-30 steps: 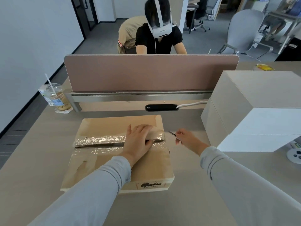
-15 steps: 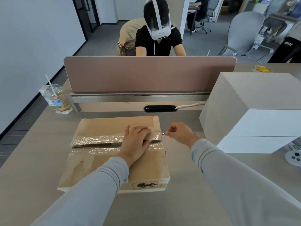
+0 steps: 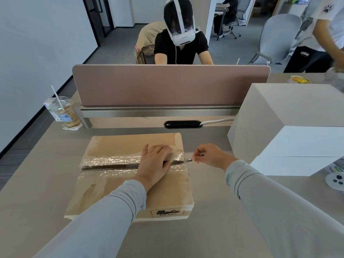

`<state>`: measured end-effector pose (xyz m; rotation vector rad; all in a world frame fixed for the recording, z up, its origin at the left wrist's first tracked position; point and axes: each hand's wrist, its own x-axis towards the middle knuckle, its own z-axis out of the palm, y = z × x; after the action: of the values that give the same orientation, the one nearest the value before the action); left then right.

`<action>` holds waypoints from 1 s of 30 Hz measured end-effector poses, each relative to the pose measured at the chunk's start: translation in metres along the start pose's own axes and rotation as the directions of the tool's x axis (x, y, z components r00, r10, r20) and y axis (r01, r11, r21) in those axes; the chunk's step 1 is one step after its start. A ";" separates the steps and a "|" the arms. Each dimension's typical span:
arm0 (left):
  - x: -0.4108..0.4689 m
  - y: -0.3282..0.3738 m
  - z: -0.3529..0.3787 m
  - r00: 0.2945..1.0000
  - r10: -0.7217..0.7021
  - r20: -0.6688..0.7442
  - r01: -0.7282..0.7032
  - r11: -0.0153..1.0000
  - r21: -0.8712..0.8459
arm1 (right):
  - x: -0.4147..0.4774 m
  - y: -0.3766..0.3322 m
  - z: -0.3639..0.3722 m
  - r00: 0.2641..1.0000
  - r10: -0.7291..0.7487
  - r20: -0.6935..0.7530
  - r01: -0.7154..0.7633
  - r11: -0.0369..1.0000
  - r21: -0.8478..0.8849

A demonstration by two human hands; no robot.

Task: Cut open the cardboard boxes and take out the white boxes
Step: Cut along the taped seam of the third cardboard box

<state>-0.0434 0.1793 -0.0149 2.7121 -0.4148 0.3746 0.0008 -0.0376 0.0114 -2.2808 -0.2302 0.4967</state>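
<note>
Closest to me, both grey sleeves reach out over the pale surface point(image 3: 37, 211). The cardboard box point(image 3: 115, 189) lies flat right in front, with a printed label on its near edge. My left grip point(image 3: 155, 162) lies palm down on the box top, fingers straight and pressing across the centre seam toward its right end. A strip of crinkled clear tape point(image 3: 111, 161) runs along that seam, and left of the hand a dark slit point(image 3: 106, 167) shows in it. My right grip point(image 3: 210, 155) sits just off the box's right edge, thumb and fingers pinching a small blade point(image 3: 189, 160) whose tip meets the tape at the seam's right end.

To the right, apart from the cardboard box, two big white boxes point(image 3: 297, 138) stand stacked, with a small white round device point(image 3: 336, 178) by their near corner. Further back a dark cable port point(image 3: 183, 124) sits in the surface. A plastic cup with a straw point(image 3: 64, 113) stands at the left, and a pink divider panel point(image 3: 167, 84) closes the far side. Beyond it a person in a white headset point(image 3: 181, 51) sits facing me.
</note>
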 end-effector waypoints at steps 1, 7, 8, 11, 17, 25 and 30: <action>0.000 0.001 -0.001 1.000 0.004 -0.027 -0.004 1.000 0.001 | -0.001 0.001 0.001 1.000 0.009 -0.014 -0.009 1.000 0.009; -0.002 0.000 -0.010 0.989 0.078 -0.123 -0.068 0.995 0.078 | 0.002 0.000 0.001 0.971 0.113 -0.212 -0.125 0.991 -0.044; -0.004 -0.002 -0.010 0.991 0.096 -0.091 -0.088 0.992 0.088 | 0.003 -0.004 0.001 0.966 0.116 -0.229 -0.128 0.991 -0.037; -0.012 -0.009 -0.014 0.993 0.109 -0.034 -0.103 0.985 0.142 | 0.007 -0.017 0.006 0.975 0.087 -0.203 -0.086 0.996 0.014; -0.015 0.003 -0.024 1.000 -0.012 0.027 0.004 0.963 0.270 | 0.020 -0.026 0.021 0.996 0.019 -0.087 -0.029 0.993 -0.111; 0.014 0.002 -0.038 0.882 -0.237 0.407 0.249 0.968 0.022 | 0.030 -0.025 0.020 0.995 0.092 -0.042 -0.098 0.983 -0.153; 0.025 0.010 -0.036 0.804 -0.217 0.554 0.292 0.955 -0.050 | 0.035 -0.016 0.018 0.991 0.134 0.012 -0.131 0.984 -0.116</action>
<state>-0.0308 0.1783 0.0283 2.6529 -0.1983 -0.5023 0.0247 -0.0039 0.0027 -2.4158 -0.1196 0.5881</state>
